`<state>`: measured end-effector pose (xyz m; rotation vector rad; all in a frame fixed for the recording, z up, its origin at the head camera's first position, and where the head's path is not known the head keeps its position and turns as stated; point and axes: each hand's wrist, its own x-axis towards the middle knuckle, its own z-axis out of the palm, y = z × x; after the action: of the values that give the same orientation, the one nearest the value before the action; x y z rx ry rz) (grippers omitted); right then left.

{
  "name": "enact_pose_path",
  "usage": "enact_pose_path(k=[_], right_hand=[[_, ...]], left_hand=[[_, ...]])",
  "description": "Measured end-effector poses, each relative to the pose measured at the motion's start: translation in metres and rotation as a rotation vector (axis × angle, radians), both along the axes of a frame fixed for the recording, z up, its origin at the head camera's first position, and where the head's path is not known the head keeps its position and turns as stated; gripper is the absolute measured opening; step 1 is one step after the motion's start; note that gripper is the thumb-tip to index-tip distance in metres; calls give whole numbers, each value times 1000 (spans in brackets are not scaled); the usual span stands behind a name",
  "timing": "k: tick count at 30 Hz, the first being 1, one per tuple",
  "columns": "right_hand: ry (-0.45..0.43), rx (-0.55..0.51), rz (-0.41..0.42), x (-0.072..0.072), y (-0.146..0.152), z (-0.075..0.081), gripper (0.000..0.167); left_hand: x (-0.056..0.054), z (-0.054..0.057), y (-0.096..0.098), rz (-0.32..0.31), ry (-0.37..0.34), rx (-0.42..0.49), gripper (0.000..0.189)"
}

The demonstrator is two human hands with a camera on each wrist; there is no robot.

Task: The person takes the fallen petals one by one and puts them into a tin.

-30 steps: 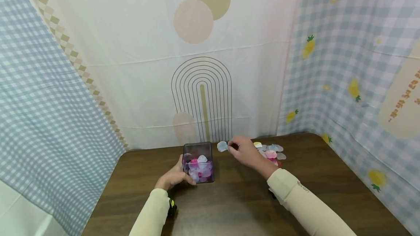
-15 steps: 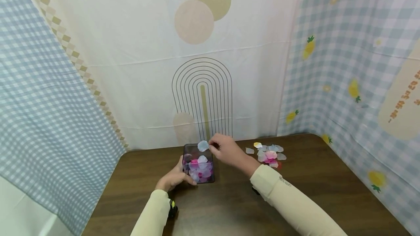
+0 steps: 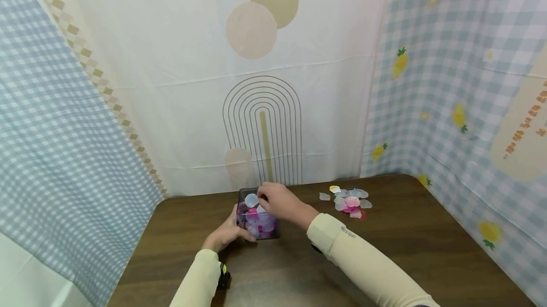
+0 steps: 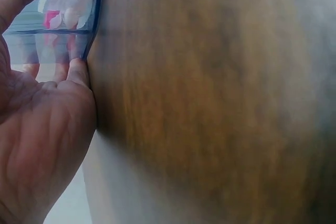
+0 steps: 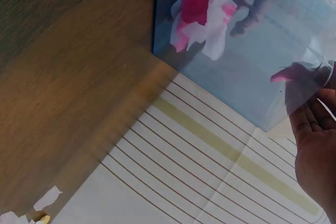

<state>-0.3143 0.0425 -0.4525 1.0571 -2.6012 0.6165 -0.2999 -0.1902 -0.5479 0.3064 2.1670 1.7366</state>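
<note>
A clear, dark-edged plastic box point(image 3: 272, 236) stands on the table, partly filled with pink, white and lilac petals point(image 3: 259, 227). My left hand point(image 3: 225, 232) grips its left side, the thumb at the front; the left wrist view shows this hand point(image 4: 44, 124) with fingers and thumb on either side of the clear wall. Over the box's opening, my right hand point(image 3: 279, 201) pinches a pale blue petal point(image 3: 251, 200) between thumb and fingertips. In the right wrist view the right hand point(image 5: 317, 150) overlaps the transparent wall, and more petals point(image 5: 202, 17) show through the box.
To the right on the brown wooden table point(image 3: 397, 245) lies a loose pile of petals point(image 3: 352, 201), white, pale blue and pink. One whitish petal point(image 3: 325, 196) lies apart, left of the pile. A patterned cloth point(image 3: 329, 107) hangs right behind the table's back edge.
My right hand has moved left with the pale blue petal, from between the pile and the box to over the box's opening. My left hand has stayed on the box.
</note>
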Motion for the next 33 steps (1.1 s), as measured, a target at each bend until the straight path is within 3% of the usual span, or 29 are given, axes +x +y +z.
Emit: enact_pose_path(k=[11, 21, 33], right_hand=[[-106, 29, -34, -6, -6, -6, 9], [-229, 133, -27, -12, -17, 5, 16], [-282, 179, -73, -13, -20, 7, 23]], left_hand=[[0, -1, 0, -7, -6, 3, 112], [-1, -1, -2, -5, -15, 10, 113], [-3, -2, -2, -6, -33, -2, 117]])
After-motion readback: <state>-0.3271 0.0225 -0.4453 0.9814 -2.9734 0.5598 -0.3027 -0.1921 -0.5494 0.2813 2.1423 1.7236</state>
